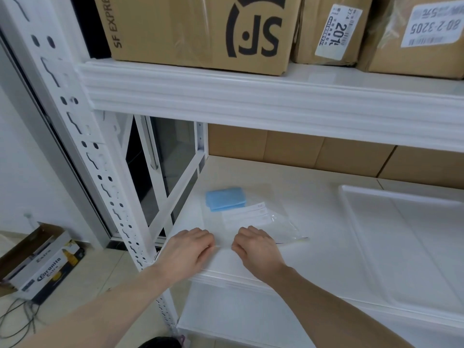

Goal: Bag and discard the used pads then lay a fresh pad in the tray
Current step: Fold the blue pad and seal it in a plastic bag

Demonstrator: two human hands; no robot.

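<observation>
A clear zip bag (pixel 261 222) lies flat on the white shelf, its near edge at the shelf's front. My left hand (pixel 189 249) and my right hand (pixel 256 249) sit side by side on that near edge, fingers curled, pinching the bag's rim. A white sheet shows inside the bag; whether it is a pad I cannot tell. A folded blue pad (pixel 225 198) lies just behind the bag, to the left. A white tray (pixel 351 197) with nothing in it sits on the shelf to the right.
The white shelf (pixel 313 192) has an upper shelf beam (pixel 251 96) close overhead, loaded with cardboard boxes (pixel 200 28). More boxes line the back. A white upright post (pixel 100 159) stands at left. A beer carton (pixel 40 262) and cables lie on the floor at left.
</observation>
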